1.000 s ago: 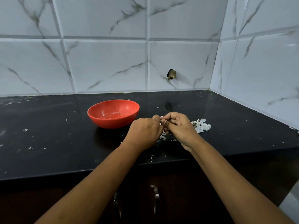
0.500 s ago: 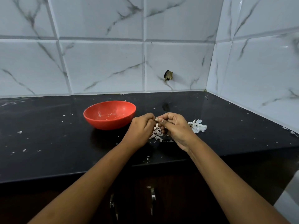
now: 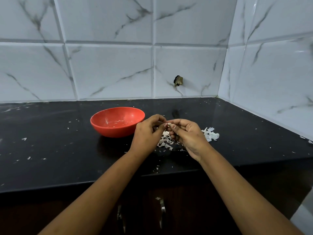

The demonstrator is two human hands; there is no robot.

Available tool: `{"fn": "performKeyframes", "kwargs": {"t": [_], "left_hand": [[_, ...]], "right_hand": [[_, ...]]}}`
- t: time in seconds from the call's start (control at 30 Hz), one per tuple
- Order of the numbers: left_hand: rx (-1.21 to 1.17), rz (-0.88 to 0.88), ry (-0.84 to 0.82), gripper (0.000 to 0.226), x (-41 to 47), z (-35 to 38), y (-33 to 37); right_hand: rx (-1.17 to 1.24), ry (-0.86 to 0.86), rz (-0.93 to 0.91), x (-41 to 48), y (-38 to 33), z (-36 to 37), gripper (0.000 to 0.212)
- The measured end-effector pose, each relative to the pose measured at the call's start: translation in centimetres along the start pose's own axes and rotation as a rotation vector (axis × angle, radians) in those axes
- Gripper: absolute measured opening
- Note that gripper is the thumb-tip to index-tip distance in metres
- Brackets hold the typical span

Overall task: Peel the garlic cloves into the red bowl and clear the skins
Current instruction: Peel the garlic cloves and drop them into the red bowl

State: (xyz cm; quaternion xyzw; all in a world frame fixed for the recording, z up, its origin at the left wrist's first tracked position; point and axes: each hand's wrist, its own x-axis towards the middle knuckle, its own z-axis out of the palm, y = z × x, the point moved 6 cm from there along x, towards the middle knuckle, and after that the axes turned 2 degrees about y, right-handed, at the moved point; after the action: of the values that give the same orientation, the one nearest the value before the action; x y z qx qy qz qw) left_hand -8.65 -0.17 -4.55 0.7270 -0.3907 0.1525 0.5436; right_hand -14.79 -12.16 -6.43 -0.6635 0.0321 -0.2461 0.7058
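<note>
**Desk:** What's the setting on your feed?

**Operator:** I see a black countertop [image 3: 50, 150] in a corner of white marble-look tiles [image 3: 110, 70], one of them with a small broken hole [image 3: 177, 80].

**Desk:** And the fingers?

**Operator:** The fingertips [image 3: 164, 125] of both hands meet above the counter. Between them I make out a small pale garlic clove [image 3: 169, 125], pinched from both sides. The left hand [image 3: 147, 134] holds it with thumb and forefinger and its other fingers are curled in. The right hand [image 3: 188, 134] grips it from the other side, thumb on top.

**Desk:** Around the hands?

**Operator:** Directly beneath them lies a scatter of peeled skins [image 3: 165, 143]. A whiter heap of skins [image 3: 210, 134] sits just beside the right hand. The red bowl [image 3: 116, 121] stands upright just left of the left hand, with pale bits in its bottom. I cannot tell whether they are cloves. Small flecks dot the counter, and two cabinet handles [image 3: 162, 207] show below its edge.
</note>
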Motion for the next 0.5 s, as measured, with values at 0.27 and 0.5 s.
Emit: {"fn": "performKeyframes", "kwargs": {"t": [0.27, 0.5], "left_hand": [[0.011, -0.099, 0.008, 0.008, -0.04, -0.2, -0.04], [0.06, -0.085, 0.03, 0.015, -0.11, -0.48, -0.36]], "right_hand": [[-0.103, 0.032, -0.073, 0.1, -0.2, 0.18, 0.019], [-0.18, 0.003, -0.101, 0.07, -0.2, 0.4, 0.023]]}}
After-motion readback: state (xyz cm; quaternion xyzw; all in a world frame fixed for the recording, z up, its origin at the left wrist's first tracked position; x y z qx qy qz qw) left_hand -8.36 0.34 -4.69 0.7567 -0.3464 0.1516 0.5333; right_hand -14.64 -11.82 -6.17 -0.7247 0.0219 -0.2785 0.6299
